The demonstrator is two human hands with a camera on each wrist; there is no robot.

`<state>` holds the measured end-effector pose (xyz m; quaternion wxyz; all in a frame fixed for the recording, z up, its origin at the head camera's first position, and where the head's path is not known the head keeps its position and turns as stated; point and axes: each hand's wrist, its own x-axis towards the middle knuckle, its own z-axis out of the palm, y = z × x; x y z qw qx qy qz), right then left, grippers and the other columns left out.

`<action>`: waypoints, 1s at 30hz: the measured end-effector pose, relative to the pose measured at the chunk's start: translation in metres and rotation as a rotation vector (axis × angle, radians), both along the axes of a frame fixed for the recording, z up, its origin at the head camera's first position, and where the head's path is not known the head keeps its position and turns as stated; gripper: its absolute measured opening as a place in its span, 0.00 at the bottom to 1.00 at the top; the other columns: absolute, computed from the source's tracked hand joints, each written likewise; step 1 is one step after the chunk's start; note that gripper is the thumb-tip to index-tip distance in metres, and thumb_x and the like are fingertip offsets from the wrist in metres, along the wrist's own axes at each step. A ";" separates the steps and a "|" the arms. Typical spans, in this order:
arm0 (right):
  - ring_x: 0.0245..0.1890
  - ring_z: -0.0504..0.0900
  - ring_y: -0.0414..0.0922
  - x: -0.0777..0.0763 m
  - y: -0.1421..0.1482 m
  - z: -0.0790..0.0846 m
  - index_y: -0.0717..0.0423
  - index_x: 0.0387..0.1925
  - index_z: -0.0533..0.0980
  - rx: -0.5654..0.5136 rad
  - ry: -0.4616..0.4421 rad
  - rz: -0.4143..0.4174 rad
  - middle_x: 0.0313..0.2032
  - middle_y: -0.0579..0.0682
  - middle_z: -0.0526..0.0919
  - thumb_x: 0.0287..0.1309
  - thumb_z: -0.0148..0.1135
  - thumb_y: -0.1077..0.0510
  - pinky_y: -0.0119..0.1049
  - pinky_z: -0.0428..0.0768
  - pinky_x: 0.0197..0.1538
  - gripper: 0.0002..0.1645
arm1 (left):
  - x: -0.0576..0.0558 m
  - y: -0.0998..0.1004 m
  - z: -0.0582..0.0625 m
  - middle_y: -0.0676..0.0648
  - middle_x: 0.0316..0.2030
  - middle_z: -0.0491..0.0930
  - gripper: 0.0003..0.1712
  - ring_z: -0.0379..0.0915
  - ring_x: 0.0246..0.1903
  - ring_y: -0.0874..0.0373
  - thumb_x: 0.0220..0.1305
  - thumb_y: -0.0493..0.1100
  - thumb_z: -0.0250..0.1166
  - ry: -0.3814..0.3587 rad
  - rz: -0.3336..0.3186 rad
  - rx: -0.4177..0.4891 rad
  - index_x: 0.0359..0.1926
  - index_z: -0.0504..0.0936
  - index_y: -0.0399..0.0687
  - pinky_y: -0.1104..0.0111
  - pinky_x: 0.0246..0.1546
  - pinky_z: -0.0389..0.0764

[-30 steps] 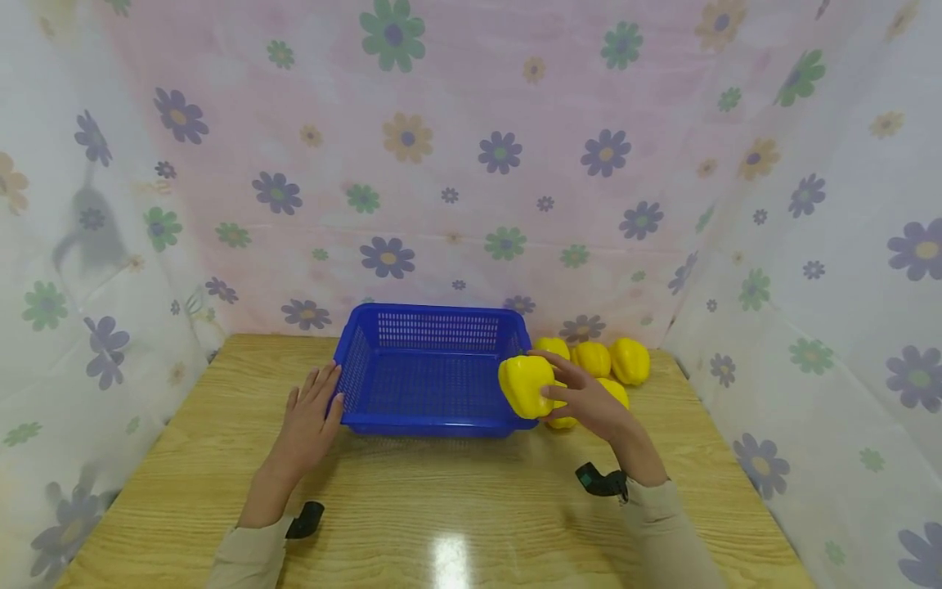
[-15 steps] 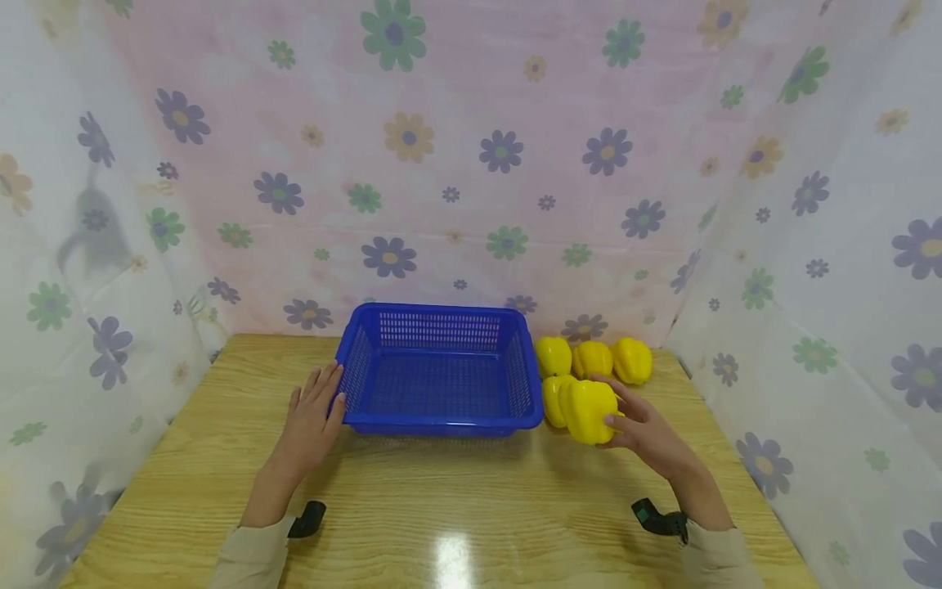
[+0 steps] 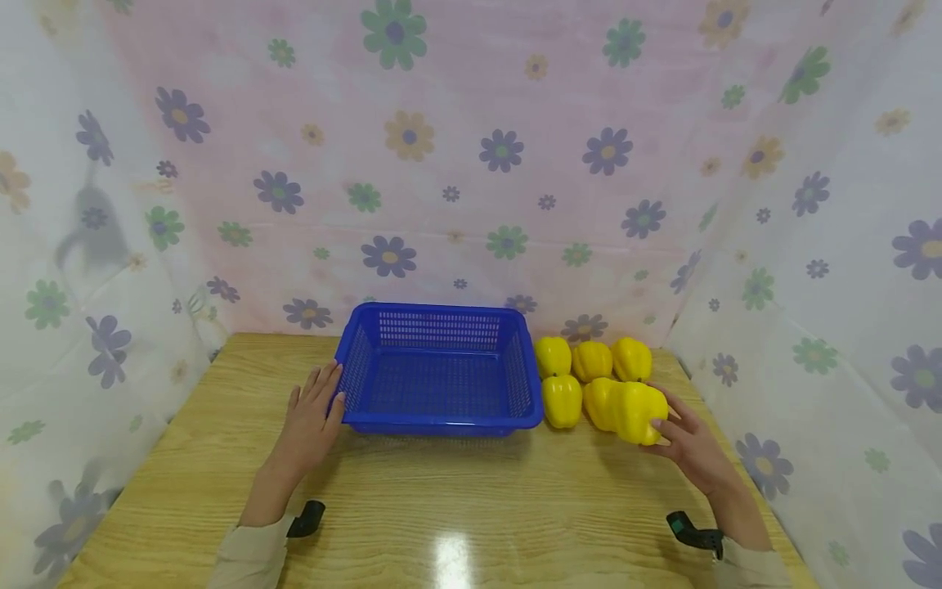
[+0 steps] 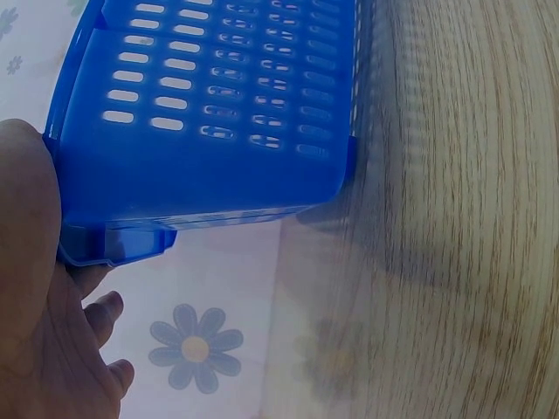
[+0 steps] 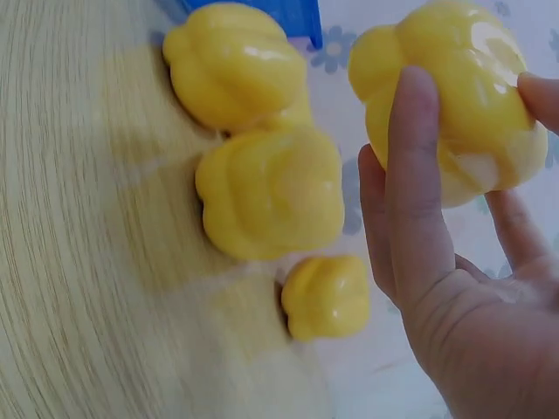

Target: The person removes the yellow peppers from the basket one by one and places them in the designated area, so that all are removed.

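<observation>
My right hand (image 3: 692,446) holds a yellow bell pepper (image 3: 639,413) between thumb and fingers, at the right end of the pepper group. In the right wrist view this pepper (image 5: 454,96) is raised off the table, fingers spread around its sides. In the head view it partly covers another yellow pepper (image 3: 599,402) behind it. My left hand (image 3: 307,429) rests on the left rim of the blue plastic basket (image 3: 441,424), fingers extended. Its wrist view shows the palm and thumb against the slotted basket wall (image 4: 201,166).
Beside the basket's right wall stands a front-row pepper (image 3: 562,401). Behind it is a row of three yellow peppers, the middle one (image 3: 592,361) among them. All stand on a wood-grain table (image 3: 441,499), with flowered cloth walls (image 3: 456,164) around it.
My right hand has carried the yellow pepper from the basket's right rim to the right, past the front-row peppers. The left hand and basket have stayed in place.
</observation>
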<state>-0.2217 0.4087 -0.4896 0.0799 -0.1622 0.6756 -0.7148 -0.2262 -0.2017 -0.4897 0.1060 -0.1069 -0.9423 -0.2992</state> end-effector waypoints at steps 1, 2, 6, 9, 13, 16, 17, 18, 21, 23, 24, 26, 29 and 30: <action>0.54 0.84 0.37 -0.001 0.003 -0.001 0.46 0.81 0.50 0.003 -0.004 -0.011 0.62 0.34 0.75 0.79 0.40 0.67 0.42 0.87 0.49 0.36 | 0.000 0.000 0.000 0.35 0.79 0.49 0.33 0.35 0.79 0.34 0.83 0.48 0.41 -0.002 0.000 0.000 0.80 0.51 0.39 0.33 0.73 0.37; 0.54 0.84 0.37 -0.002 0.006 -0.002 0.44 0.81 0.51 0.006 -0.009 -0.020 0.62 0.33 0.75 0.79 0.41 0.66 0.42 0.87 0.49 0.36 | 0.000 0.000 0.000 0.35 0.79 0.49 0.33 0.34 0.79 0.34 0.83 0.48 0.42 -0.004 0.000 0.000 0.80 0.51 0.39 0.33 0.73 0.37; 0.53 0.84 0.36 -0.006 0.018 -0.005 0.40 0.80 0.54 0.016 -0.028 -0.061 0.61 0.31 0.76 0.79 0.42 0.65 0.41 0.87 0.49 0.36 | 0.000 0.000 0.000 0.36 0.79 0.49 0.33 0.35 0.79 0.35 0.83 0.48 0.42 -0.003 0.001 -0.001 0.80 0.51 0.39 0.33 0.73 0.37; 0.52 0.84 0.36 -0.010 0.026 -0.007 0.39 0.80 0.54 0.012 -0.045 -0.092 0.59 0.31 0.78 0.79 0.43 0.65 0.40 0.87 0.49 0.36 | -0.001 0.000 0.000 0.36 0.79 0.49 0.33 0.35 0.79 0.35 0.83 0.48 0.42 0.003 0.000 -0.003 0.80 0.51 0.39 0.32 0.72 0.38; 0.50 0.85 0.36 -0.015 0.036 -0.008 0.39 0.80 0.55 0.015 -0.065 -0.124 0.56 0.31 0.79 0.79 0.45 0.64 0.39 0.87 0.48 0.35 | -0.001 0.000 0.000 0.35 0.79 0.49 0.33 0.35 0.79 0.34 0.83 0.48 0.42 0.004 -0.003 -0.002 0.80 0.52 0.38 0.32 0.72 0.38; 0.50 0.85 0.35 -0.020 0.042 -0.009 0.44 0.81 0.52 0.047 -0.065 -0.132 0.56 0.32 0.79 0.78 0.46 0.63 0.39 0.87 0.47 0.36 | -0.001 0.000 0.001 0.35 0.79 0.49 0.33 0.35 0.79 0.34 0.83 0.49 0.41 -0.001 -0.004 -0.001 0.80 0.51 0.38 0.32 0.72 0.37; 0.50 0.85 0.35 -0.022 0.044 -0.009 0.46 0.81 0.51 0.064 -0.065 -0.130 0.56 0.31 0.79 0.78 0.46 0.63 0.39 0.87 0.47 0.36 | -0.001 0.000 0.000 0.35 0.79 0.49 0.33 0.35 0.79 0.34 0.83 0.49 0.41 -0.002 -0.003 -0.001 0.80 0.51 0.38 0.32 0.72 0.37; 0.50 0.85 0.35 -0.024 0.045 -0.010 0.48 0.82 0.50 0.077 -0.065 -0.133 0.56 0.31 0.79 0.78 0.46 0.63 0.39 0.87 0.47 0.37 | -0.001 0.000 0.000 0.35 0.79 0.49 0.33 0.35 0.79 0.34 0.83 0.49 0.41 -0.001 -0.003 -0.002 0.80 0.51 0.38 0.32 0.72 0.37; 0.50 0.84 0.33 -0.028 0.050 -0.011 0.50 0.82 0.48 0.121 -0.066 -0.127 0.56 0.30 0.77 0.79 0.47 0.62 0.39 0.87 0.47 0.37 | -0.001 -0.001 0.000 0.35 0.79 0.49 0.33 0.36 0.79 0.33 0.83 0.49 0.41 0.002 -0.002 -0.009 0.80 0.51 0.38 0.31 0.72 0.38; 0.51 0.84 0.32 -0.030 0.052 -0.012 0.51 0.82 0.47 0.164 -0.071 -0.124 0.57 0.28 0.76 0.79 0.47 0.61 0.39 0.87 0.47 0.38 | -0.001 -0.001 -0.001 0.35 0.79 0.48 0.33 0.37 0.78 0.32 0.83 0.50 0.40 0.000 -0.002 -0.009 0.80 0.51 0.38 0.31 0.72 0.38; 0.50 0.84 0.32 -0.031 0.053 -0.012 0.52 0.82 0.47 0.185 -0.077 -0.124 0.56 0.27 0.75 0.79 0.47 0.61 0.39 0.87 0.47 0.38 | -0.001 -0.001 -0.001 0.35 0.80 0.48 0.33 0.37 0.78 0.32 0.83 0.49 0.40 -0.002 -0.003 -0.007 0.80 0.51 0.38 0.31 0.72 0.38; 0.49 0.84 0.32 -0.033 0.056 -0.011 0.54 0.82 0.45 0.247 -0.087 -0.114 0.55 0.27 0.75 0.79 0.47 0.59 0.39 0.87 0.48 0.39 | -0.001 -0.001 -0.001 0.36 0.80 0.48 0.33 0.37 0.78 0.31 0.83 0.49 0.41 -0.003 -0.002 -0.008 0.80 0.51 0.37 0.31 0.72 0.38; 0.48 0.84 0.34 -0.037 0.059 -0.009 0.59 0.81 0.41 0.325 -0.114 -0.093 0.53 0.26 0.74 0.79 0.47 0.57 0.40 0.87 0.49 0.41 | -0.001 -0.001 -0.001 0.36 0.80 0.48 0.33 0.37 0.78 0.32 0.83 0.49 0.41 -0.005 -0.001 -0.007 0.80 0.51 0.37 0.31 0.72 0.38; 0.47 0.84 0.34 -0.039 0.060 -0.009 0.61 0.81 0.40 0.345 -0.123 -0.086 0.52 0.26 0.73 0.79 0.48 0.57 0.40 0.87 0.50 0.41 | -0.001 -0.001 -0.001 0.36 0.80 0.48 0.33 0.37 0.78 0.31 0.83 0.49 0.41 -0.004 -0.001 -0.007 0.80 0.51 0.37 0.31 0.72 0.38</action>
